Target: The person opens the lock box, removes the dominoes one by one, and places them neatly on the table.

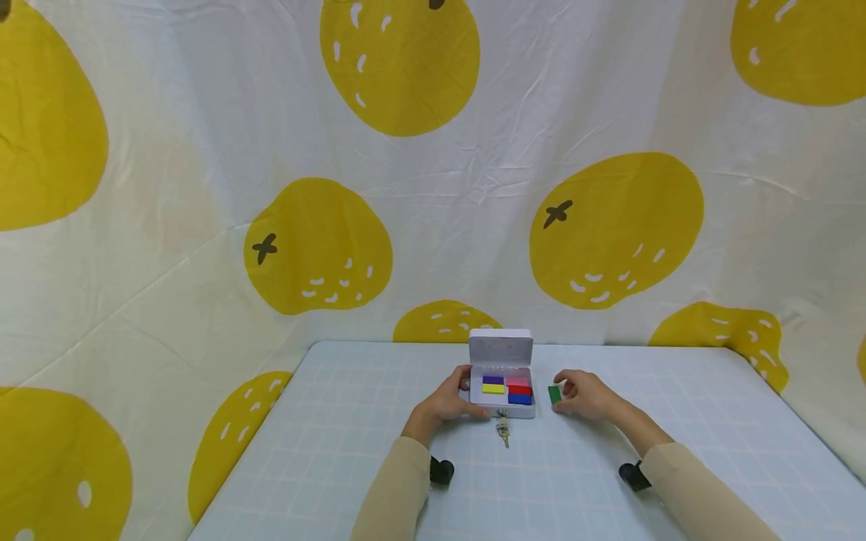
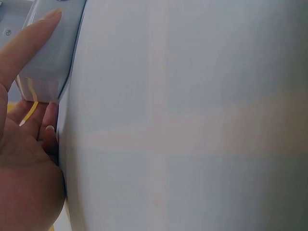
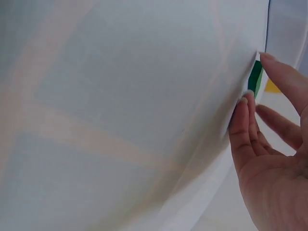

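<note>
An open white metal cash box [image 1: 475,409] sits on the table with its lid [image 1: 501,350] raised at the back. In its tray lie a purple block [image 1: 493,380], a yellow block [image 1: 492,389], a pink block [image 1: 517,382], a red block [image 1: 519,391] and a blue block [image 1: 519,400]. My left hand [image 1: 449,398] grips the box's left end, thumb along the front wall. Right of the box, my right hand [image 1: 587,394] holds a green block [image 3: 255,74] between thumb and fingertips, low at the tabletop.
Keys [image 1: 503,428] hang from the lock at the box's front and lie on the pale checked tablecloth [image 1: 541,481]. Behind the table hangs a white curtain [image 1: 460,240] with large yellow fruit shapes.
</note>
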{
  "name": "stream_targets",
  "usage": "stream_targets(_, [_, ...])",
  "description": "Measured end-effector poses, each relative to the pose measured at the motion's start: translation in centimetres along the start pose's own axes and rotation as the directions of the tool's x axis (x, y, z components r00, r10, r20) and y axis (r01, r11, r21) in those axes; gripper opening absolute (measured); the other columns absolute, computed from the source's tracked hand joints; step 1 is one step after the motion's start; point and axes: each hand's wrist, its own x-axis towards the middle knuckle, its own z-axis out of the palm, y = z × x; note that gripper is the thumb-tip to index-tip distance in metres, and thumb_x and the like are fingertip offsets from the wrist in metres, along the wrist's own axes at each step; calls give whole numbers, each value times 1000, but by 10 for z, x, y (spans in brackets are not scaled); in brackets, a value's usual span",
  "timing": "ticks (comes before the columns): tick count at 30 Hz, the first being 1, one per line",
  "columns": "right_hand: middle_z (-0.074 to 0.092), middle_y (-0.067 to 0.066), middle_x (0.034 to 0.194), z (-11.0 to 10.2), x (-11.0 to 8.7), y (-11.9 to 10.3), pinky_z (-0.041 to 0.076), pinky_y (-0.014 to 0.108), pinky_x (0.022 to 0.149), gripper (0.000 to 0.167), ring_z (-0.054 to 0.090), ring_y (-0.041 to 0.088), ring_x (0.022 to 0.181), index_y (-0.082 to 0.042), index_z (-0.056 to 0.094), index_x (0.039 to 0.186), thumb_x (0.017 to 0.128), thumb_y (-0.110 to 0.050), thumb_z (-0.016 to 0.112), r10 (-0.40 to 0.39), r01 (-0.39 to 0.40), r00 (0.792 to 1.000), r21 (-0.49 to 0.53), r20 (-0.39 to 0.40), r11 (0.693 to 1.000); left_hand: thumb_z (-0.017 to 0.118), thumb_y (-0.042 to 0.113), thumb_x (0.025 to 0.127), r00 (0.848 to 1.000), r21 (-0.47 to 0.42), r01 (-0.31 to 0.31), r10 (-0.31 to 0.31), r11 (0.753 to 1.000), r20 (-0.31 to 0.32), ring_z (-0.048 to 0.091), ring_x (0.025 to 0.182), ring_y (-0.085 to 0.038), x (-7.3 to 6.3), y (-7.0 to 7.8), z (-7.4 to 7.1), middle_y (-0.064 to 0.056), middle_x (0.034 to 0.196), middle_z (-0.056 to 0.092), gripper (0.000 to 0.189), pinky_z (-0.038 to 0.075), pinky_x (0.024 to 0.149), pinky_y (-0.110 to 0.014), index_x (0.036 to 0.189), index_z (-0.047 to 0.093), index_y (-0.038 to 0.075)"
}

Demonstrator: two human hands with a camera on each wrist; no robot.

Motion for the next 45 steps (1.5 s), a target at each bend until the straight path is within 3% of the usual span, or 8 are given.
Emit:
stream_targets(8, [61, 10, 101, -4, -6, -1, 55, 37, 81, 55, 55, 22, 86, 1, 60, 129, 83, -17, 86, 7, -7, 1000, -5, 10, 1000, 95, 19, 72, 1000, 7, 12, -12, 1000, -11, 47, 116, -26, -3, 0, -3, -4, 122, 53, 96, 38, 108, -49, 151, 40, 18])
stream_targets(16, [63, 11, 104, -6, -12, -3, 55, 33, 77, 54, 56, 20, 82, 2, 60, 127, 84, -17, 85, -57, 57, 998, -1, 17, 998, 95, 20, 73, 1000, 12, 14, -14, 1000, -9, 47, 116, -27, -3, -1, -4, -5, 123, 53, 96, 38, 109, -50, 152, 40, 18])
stream_targets(24, [67, 12, 106, -11, -17, -16, 57, 36, 80, 48, 60, 20, 88, 3, 63, 125, 86, -19, 83, -135, 136, 991, -6, 23, 991, 96, 25, 71, 1000, 21, 26, -26, 999, -10, 47, 117, -26, -1, -2, -4, -2, 123, 53, 98, 38, 109, -50, 152, 40, 21])
stream_targets(32, [68, 12, 105, -9, -18, -31, 55, 29, 77, 47, 59, 20, 88, 4, 64, 124, 87, -18, 82, -190, 190, 982, 11, 9, 982, 96, 21, 71, 1000, 14, 9, -8, 1000, -10, 48, 115, -25, 0, -1, -1, -1, 123, 54, 97, 39, 107, -49, 150, 41, 20])
stream_targets(45, [68, 16, 112, 0, -12, -60, 56, 30, 80, 45, 62, 22, 93, 2, 65, 125, 89, -21, 81, -277, 276, 961, 52, 22, 960, 95, 17, 72, 1000, -10, -12, 12, 1000, 1, 48, 115, -25, 1, -2, 1, -3, 123, 54, 95, 39, 109, -49, 150, 41, 19])
